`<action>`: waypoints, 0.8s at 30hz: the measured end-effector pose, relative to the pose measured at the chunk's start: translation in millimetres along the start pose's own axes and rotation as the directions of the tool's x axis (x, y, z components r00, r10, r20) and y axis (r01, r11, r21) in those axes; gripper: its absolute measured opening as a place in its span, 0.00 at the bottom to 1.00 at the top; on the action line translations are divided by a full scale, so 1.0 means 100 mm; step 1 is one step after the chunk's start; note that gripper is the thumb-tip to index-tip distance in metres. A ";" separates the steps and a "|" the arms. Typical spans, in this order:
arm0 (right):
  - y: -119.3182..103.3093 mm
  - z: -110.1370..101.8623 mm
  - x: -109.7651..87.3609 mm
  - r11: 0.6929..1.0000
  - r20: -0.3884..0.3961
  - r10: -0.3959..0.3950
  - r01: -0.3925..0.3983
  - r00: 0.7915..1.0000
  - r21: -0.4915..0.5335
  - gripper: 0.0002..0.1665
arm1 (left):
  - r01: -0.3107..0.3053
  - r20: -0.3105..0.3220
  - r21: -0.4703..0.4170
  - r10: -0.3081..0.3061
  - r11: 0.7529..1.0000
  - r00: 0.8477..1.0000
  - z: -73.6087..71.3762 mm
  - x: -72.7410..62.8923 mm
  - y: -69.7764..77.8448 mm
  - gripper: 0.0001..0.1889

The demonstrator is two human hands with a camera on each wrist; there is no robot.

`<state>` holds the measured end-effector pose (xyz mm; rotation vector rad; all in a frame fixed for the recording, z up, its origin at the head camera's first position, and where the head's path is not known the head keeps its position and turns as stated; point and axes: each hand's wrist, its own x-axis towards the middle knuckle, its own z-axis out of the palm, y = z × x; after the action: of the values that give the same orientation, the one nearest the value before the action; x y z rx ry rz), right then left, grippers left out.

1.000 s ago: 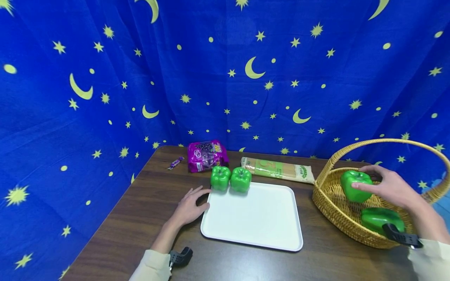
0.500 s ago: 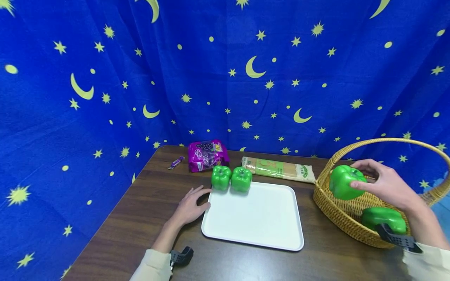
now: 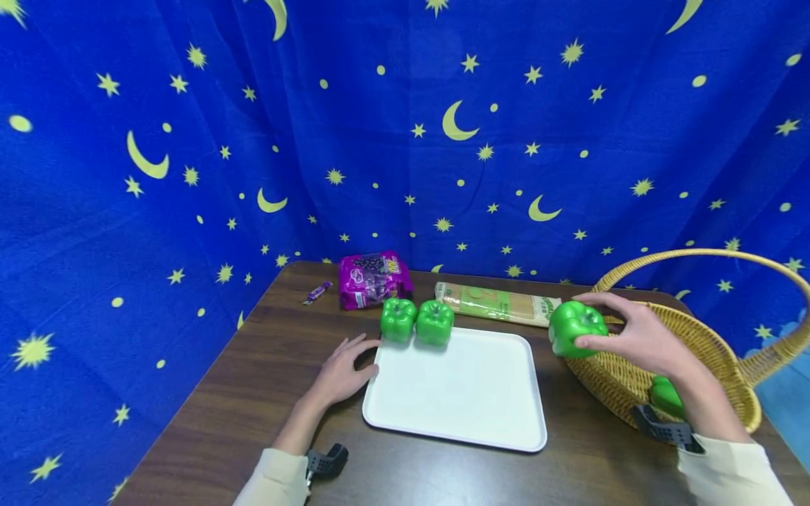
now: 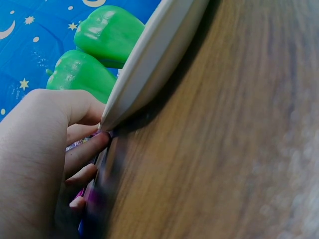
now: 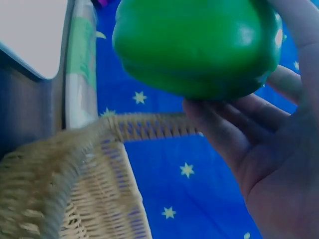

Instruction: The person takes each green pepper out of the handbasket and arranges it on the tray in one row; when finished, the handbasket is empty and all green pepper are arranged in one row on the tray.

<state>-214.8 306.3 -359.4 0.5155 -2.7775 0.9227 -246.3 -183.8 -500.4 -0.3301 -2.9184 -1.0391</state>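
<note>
My right hand (image 3: 639,339) holds a green bell pepper (image 3: 574,329) between thumb and fingers, over the left rim of the wicker basket (image 3: 715,330). The right wrist view shows the same pepper (image 5: 197,47) large, fingers against its side. Another green pepper (image 3: 666,397) lies in the basket, partly hidden by the right forearm. My left hand (image 3: 342,372) rests on the table at the left edge of a white tray (image 3: 455,393), relaxed fingers touching its rim (image 4: 144,59). Two green bell peppers (image 3: 398,320) (image 3: 434,323) sit side by side at the tray's far left corner.
Behind the tray lie a purple candy bag (image 3: 373,281) and a long pack of noodles (image 3: 493,303). One small wrapped candy (image 3: 317,293) is left of the bag. The basket's tall handle (image 3: 690,253) arches above it. A blue star-patterned cloth (image 3: 405,140) hangs behind the table.
My right hand has lifted the pepper out of the basket and carried it left to the basket's rim. The left hand and the tray have stayed in place.
</note>
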 end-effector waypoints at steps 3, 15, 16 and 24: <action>-0.06 0.09 0.04 1.000 0.023 -0.015 0.016 1.000 -0.012 0.41 | 0.006 0.004 0.001 -0.006 1.000 1.000 0.00 0.00 0.00 0.24; -0.09 0.44 0.21 0.999 0.046 -0.021 0.020 0.999 0.037 0.44 | 0.001 0.001 0.000 -0.001 1.000 1.000 -0.01 0.00 0.01 0.24; -0.08 0.48 0.23 0.999 0.049 -0.024 0.021 0.999 0.048 0.45 | 0.001 0.002 -0.001 -0.001 1.000 1.000 0.00 0.00 0.01 0.24; -0.03 0.75 0.38 0.997 0.075 0.020 -0.025 0.997 0.067 0.48 | 0.003 0.005 0.005 -0.003 1.000 1.000 0.00 0.00 0.01 0.24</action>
<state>-253.0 248.3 -406.7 0.5407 -2.8314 1.0267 -246.2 -183.2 -500.2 -0.3292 -2.9264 -1.0333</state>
